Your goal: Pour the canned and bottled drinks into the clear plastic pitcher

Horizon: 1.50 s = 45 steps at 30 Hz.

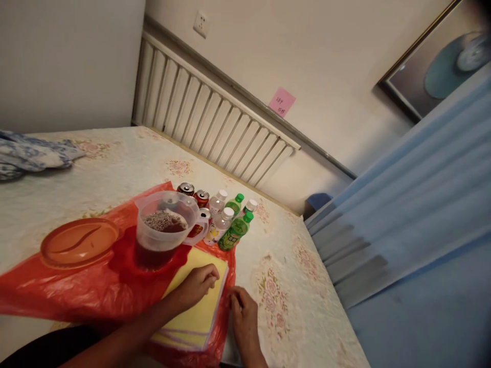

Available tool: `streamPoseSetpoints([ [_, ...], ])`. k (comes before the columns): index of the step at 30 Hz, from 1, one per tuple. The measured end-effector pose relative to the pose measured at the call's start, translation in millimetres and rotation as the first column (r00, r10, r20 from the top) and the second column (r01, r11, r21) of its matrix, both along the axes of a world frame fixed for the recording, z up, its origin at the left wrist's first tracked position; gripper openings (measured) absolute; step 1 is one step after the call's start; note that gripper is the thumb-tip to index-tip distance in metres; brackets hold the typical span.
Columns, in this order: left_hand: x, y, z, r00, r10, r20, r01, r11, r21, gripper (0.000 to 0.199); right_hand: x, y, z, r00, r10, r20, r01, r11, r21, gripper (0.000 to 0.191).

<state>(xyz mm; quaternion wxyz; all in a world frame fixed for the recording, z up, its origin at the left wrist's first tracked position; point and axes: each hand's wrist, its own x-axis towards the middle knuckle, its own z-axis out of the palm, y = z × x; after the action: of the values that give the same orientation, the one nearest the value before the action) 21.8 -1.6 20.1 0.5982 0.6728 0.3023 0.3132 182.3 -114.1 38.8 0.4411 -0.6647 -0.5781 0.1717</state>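
Note:
My left hand (199, 287) is loosely closed above a yellow cloth (192, 319) with a pale edge; nothing shows in its fingers. Beyond the cloth's right side, my right hand (244, 314) has thumb and fingers pinched together near the edge of a red plastic sheet (126, 301). What that pinch holds, if anything, is hidden. A clear plastic jug (164, 240) of dark, foamy liquid stands upright behind the left hand, on a red wavy-edged piece (123, 258). An orange-looking oval lid or dish (80, 243) lies left of the jug.
Several drink cans (201, 197) and small bottles, among them a green bottle (235, 232) and a clear one with a white cap (219, 227), stand behind the jug handle. A floral tablecloth (291, 286) covers the table. Patterned fabric (34, 153) lies at far left; a blue curtain (402, 204) hangs right.

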Motion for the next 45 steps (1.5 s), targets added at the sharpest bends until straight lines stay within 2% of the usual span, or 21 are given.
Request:
streamPoseSetpoints([
  [2, 1, -9, -1.4, 0.999, 0.023, -0.046, -0.021, 0.999, 0.047, 0.015, 9, -21, -10.6, 1.0, 0.006, -0.011, -0.007, 0.999, -0.043, 0.028],
  [5, 2, -26, -0.5, 0.992, 0.08, -0.098, -0.068, 0.989, 0.128, 0.017, 26, -39, -21.3, 0.997, -0.039, -0.063, 0.034, 0.996, -0.086, 0.027],
  [9, 7, -44, 3.2, 0.977, 0.142, -0.157, -0.104, 0.968, 0.228, 0.022, 40, -48, -28.7, 0.988, -0.089, -0.129, 0.078, 0.993, -0.086, 0.027],
  [13, 13, -51, 4.1, 0.948, 0.236, -0.213, -0.159, 0.932, 0.326, 0.028, 41, -51, -31.1, 0.97, -0.091, -0.224, 0.077, 0.995, -0.071, 0.028],
  [17, 19, -52, 3.9, 0.915, 0.327, -0.235, -0.228, 0.902, 0.366, 0.028, 43, -55, -29.6, 0.956, -0.068, -0.285, 0.052, 0.997, -0.063, 0.029],
  [26, 31, -52, 4.3, 0.859, 0.447, -0.249, -0.337, 0.861, 0.38, 0.03, 50, -59, -25.3, 0.935, -0.029, -0.354, 0.007, 0.998, -0.063, 0.037],
  [37, 44, -48, 15.3, 0.826, 0.511, -0.237, -0.408, 0.833, 0.375, 0.038, 67, -55, -12.4, 0.946, -0.085, -0.313, 0.091, 0.996, 0.002, 0.042],
  [45, 47, -45, 15.4, 0.806, 0.544, -0.232, -0.44, 0.815, 0.378, 0.04, 67, -48, -3.0, 0.947, -0.098, -0.307, 0.111, 0.993, 0.025, 0.041],
])
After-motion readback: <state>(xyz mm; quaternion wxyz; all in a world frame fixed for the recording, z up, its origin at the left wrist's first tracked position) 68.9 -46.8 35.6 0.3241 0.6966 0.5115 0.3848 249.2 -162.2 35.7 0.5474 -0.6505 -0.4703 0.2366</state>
